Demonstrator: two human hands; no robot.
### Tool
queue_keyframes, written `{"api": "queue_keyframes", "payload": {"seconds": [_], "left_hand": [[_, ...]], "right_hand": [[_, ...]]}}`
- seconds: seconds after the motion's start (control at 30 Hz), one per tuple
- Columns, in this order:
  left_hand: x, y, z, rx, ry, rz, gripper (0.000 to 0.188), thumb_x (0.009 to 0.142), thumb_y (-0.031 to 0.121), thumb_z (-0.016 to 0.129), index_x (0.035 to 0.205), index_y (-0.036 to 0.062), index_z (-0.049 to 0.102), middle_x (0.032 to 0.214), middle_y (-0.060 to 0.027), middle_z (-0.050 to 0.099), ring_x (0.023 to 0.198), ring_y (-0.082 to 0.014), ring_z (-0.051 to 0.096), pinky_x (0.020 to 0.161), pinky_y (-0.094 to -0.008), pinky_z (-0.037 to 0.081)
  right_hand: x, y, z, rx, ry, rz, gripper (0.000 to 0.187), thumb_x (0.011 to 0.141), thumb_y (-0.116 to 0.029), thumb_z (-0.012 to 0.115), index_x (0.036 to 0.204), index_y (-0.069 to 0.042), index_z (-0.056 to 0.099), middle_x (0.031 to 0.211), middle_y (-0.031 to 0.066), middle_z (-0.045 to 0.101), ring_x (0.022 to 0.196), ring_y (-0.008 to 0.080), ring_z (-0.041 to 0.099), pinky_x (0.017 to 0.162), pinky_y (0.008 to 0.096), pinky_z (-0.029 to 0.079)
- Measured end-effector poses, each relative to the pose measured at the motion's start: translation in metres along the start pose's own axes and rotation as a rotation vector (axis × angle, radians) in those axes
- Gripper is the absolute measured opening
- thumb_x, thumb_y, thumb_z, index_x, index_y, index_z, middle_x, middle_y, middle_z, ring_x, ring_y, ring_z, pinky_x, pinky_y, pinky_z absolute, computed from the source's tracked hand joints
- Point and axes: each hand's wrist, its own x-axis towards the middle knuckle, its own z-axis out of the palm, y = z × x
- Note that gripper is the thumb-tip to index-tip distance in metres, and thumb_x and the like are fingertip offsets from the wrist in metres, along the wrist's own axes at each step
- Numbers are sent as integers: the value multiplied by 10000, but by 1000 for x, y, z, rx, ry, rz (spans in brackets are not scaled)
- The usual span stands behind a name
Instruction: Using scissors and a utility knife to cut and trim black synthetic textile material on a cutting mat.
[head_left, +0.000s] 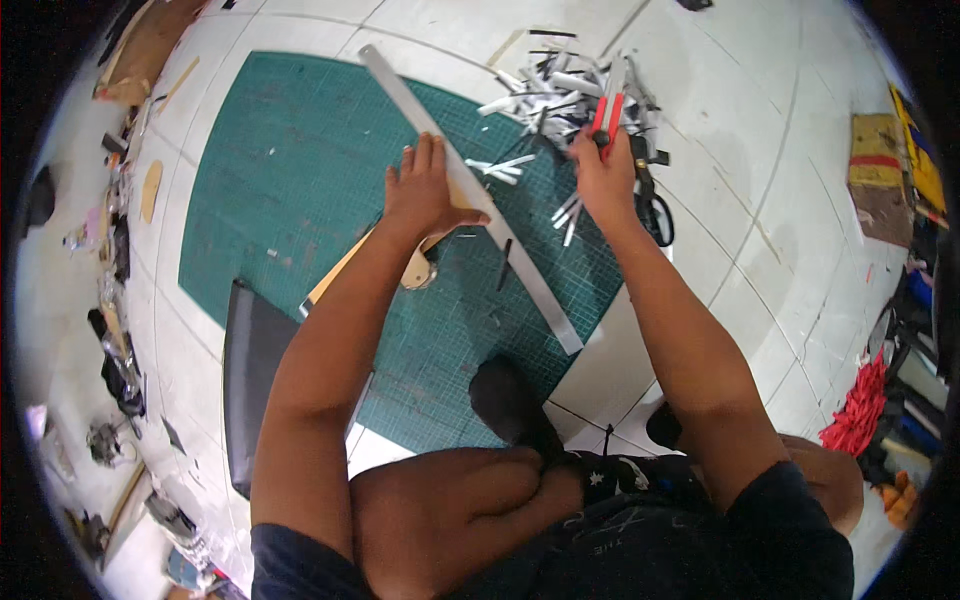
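On my left, white-tiled floor [185, 150]; on the green gridded mat [300, 170], my left hand [420, 195], fingers spread, rests on a silver metal ruler [530, 280]; my right hand [607, 185] grips a red-handled tool [616, 108]; rightward, a brown box [875, 200].

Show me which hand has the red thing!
The right hand grips the red tool; the left hand rests on the long silver ruler instead.

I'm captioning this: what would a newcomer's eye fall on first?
Probably the green mat on the tiled floor, with the left hand on a silver ruler slanting across it. Then the red tool in the right hand, near a heap of white and black strips at the mat's edge.
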Motion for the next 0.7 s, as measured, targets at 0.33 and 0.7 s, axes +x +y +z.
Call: {"api": "queue_keyframes", "payload": {"seconds": [0.33,0.7], "left_hand": [[-38,-145,-59,-712,378,-193,655,903,420,641,1354,-30,489,1323,-232,555,1226,-299,541,1048,-383,397],[-177,-160,49,-338,102,-246,917,654,330,839,1421,58,415,1425,-249,408,1315,-403,411,1087,-475,359]], "right_hand": [[-46,-1,-18,-336,21,-381,322,875,-185,614,1095,31,521,1068,226,539,956,379,561,821,438,446],[-133,9,-13,-675,-423,-238,519,734,-345,818,980,-19,498,953,140,505,875,308,542,711,437,468]]}}
